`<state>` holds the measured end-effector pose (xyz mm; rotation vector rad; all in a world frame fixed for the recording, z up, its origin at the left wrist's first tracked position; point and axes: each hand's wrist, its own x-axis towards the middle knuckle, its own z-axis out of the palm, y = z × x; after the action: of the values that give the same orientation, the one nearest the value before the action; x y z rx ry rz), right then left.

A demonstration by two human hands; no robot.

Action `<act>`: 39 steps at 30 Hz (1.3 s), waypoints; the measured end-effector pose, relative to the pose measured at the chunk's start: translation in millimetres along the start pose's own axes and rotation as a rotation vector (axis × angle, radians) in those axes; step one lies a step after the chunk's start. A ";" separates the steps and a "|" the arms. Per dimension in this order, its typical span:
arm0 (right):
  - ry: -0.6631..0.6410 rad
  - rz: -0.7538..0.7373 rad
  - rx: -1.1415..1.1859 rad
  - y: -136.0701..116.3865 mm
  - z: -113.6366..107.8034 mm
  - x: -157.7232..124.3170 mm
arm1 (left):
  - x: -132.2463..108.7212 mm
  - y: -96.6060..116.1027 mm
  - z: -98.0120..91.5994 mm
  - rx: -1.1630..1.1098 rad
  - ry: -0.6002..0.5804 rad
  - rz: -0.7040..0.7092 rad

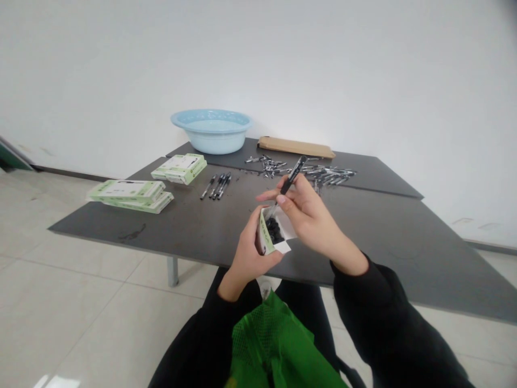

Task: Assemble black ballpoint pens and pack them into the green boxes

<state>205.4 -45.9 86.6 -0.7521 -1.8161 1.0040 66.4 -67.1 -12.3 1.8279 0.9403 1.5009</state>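
Note:
My left hand (249, 252) is wrapped around a small white and green pen box (270, 233) with its top flap open; dark pen ends show inside. My right hand (309, 214) pinches a black pen (290, 178) held slanted, with its lower end at the box mouth. Both hands hover over the near edge of the dark grey table (194, 226). Black sleeves cover both forearms.
Several loose black pens (218, 185) lie mid-table, and a scattered heap of pens (311, 170) lies further back. Green and white boxes (130, 194) are stacked at left, with more boxes (180, 167) behind. A light blue basin (212, 129) and brown flat package (296, 146) sit at the far edge. Green mesh fabric (274, 345) rests on my lap.

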 end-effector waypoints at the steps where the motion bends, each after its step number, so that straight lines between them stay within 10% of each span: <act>1: -0.030 0.007 0.002 3.2 0.2 -0.9 | 0.1 -0.3 0.2 -0.003 0.000 0.003; 24: -0.087 -0.173 -0.408 1.9 -13.9 -7.5 | -0.1 0.1 -4.3 0.030 0.019 -0.035; 32: -0.127 0.023 -0.367 65.6 8.9 43.4 | 3.7 -16.1 -80.8 0.175 0.331 -0.098; 39: -0.176 0.092 -0.623 149.1 110.8 157.0 | -7.6 -21.5 -140.1 0.236 0.581 -0.162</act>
<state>52.5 118.3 -7.5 -1.1542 -2.2989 0.5616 -75.3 -60.2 -7.0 1.4296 1.5536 1.9212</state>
